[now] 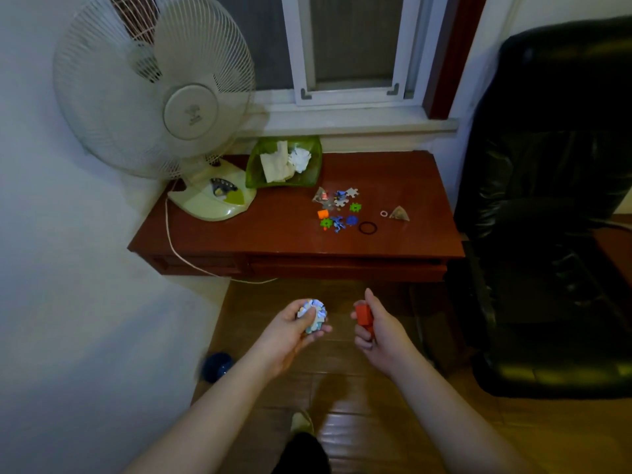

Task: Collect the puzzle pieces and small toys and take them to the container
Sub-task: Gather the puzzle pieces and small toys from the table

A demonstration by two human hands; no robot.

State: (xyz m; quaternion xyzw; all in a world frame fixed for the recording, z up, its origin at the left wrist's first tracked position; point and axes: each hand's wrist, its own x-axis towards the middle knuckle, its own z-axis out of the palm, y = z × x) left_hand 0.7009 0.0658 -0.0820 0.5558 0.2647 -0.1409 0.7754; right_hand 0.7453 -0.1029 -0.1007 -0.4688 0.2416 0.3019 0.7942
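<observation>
My left hand (290,331) is closed around a bunch of pale puzzle pieces (313,314), held over the floor in front of the table. My right hand (376,331) grips a red toy block (362,314) beside it. On the reddish table (239,230) lie more puzzle pieces (345,196) and small toys: green gears (355,207), an orange piece (323,214), blue figures (338,223), a black ring (367,228), a small white ring (383,213) and a clear pyramid (399,213). A green container (253,165) with crumpled paper stands at the table's back.
A white fan (164,97) stands on the table's left end, its cord (178,248) hanging over the front edge. A black leather chair (554,200) fills the right. A white wall is on the left, with a dark blue ball (216,367) on the wooden floor beside it.
</observation>
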